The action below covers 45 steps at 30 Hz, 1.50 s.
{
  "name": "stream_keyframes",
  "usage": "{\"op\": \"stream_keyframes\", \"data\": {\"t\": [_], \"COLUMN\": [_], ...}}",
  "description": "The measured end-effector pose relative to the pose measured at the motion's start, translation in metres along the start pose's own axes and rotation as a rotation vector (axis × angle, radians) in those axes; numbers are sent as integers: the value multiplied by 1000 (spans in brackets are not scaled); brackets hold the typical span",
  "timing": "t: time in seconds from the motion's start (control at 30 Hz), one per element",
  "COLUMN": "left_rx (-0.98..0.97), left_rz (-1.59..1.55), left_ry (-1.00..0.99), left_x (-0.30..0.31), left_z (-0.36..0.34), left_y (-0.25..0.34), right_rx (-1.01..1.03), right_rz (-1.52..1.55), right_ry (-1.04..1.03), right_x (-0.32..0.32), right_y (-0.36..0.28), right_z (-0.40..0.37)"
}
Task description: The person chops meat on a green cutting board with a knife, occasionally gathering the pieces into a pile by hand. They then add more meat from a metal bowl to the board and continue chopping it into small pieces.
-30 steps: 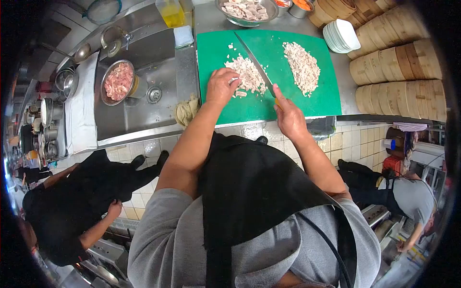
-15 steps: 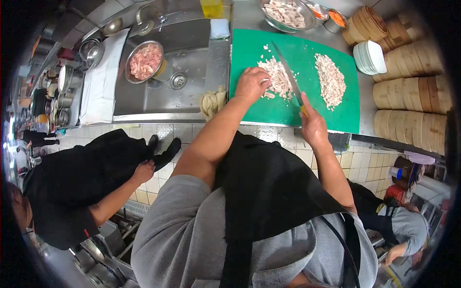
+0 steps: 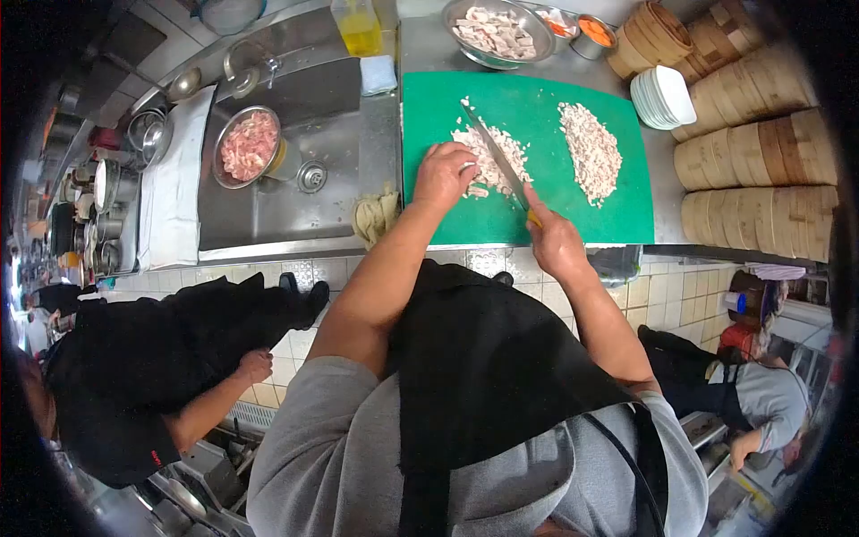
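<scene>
My right hand (image 3: 557, 243) is wrapped round the yellow handle of a long kitchen knife (image 3: 499, 157), whose blade points away and slants left across a pile of chopped pale meat (image 3: 512, 154). At the left side of that pile, my left hand (image 3: 443, 175) has its fingers curled down on pale pieces, a short way from the blade. The pile rests on a green cutting board (image 3: 537, 94). A second, finely chopped pile (image 3: 591, 154) lies further right on the board, apart from both hands.
Behind the board stand a metal bowl of pale meat strips (image 3: 499, 34) and a container of orange pieces (image 3: 594, 36). White dishes (image 3: 663, 98) and bamboo steamers (image 3: 756, 159) line the right. A bowl of pink meat (image 3: 249, 148) is at the sink (image 3: 335, 116). Co-workers (image 3: 116, 376) (image 3: 769, 403) stand both sides.
The knife tip has swung left over the pile, bringing the blade to a steeper slant and nearer my left hand. My left hand stays at the pile. The whole view has shifted slightly.
</scene>
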<state>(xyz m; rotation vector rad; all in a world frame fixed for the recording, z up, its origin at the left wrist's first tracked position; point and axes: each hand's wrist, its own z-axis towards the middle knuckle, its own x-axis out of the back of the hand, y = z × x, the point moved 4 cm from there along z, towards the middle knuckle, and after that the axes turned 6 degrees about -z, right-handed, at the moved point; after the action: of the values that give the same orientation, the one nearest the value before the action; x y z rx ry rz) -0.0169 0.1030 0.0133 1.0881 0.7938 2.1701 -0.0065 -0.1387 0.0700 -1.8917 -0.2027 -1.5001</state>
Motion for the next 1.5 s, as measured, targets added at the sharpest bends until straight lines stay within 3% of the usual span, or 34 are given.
{"op": "stream_keyframes", "data": {"t": [0.13,0.17,0.23,0.5,0.57,0.67,0.9,1.0,1.07,1.1,1.27,1.4,1.5], "left_rx": [11,18,21,60,49,39,49,53,46,40,37,37,37], "left_rz": [-4,6,14,28,24,23,44,31,34,40,42,54,41], "left_ry": [-9,-8,-11,-13,-16,-13,-37,-33,-26,-19,-26,-34,-30], "left_x": [-1,-1,-1,-1,-1,-2,0,-2,-1,-1,-1,-1,0], "left_z": [1,0,-1,-1,-1,-2,-1,-1,0,-1,-1,-1,-1], "left_y": [0,1,2,0,-1,-2,0,-2,0,1,1,0,1], "right_rx": [116,107,-7,42,-12,18,-16,-8,-111,-114,-28,-185,-177], "right_rz": [111,110,-60,69,-7,36,-62,73,-97,-97,-17,-156,-259], "right_ry": [217,215,-63,124,-54,98,-44,101,-93,-92,116,60,-33], "right_x": [7,0,-18,-3,-9,1,-5,12,0,-3,14,22,10], "right_y": [-18,-13,-4,-13,-7,-12,0,-13,-3,2,21,43,40], "right_z": [-3,-2,2,0,3,1,2,0,1,0,7,24,20]}}
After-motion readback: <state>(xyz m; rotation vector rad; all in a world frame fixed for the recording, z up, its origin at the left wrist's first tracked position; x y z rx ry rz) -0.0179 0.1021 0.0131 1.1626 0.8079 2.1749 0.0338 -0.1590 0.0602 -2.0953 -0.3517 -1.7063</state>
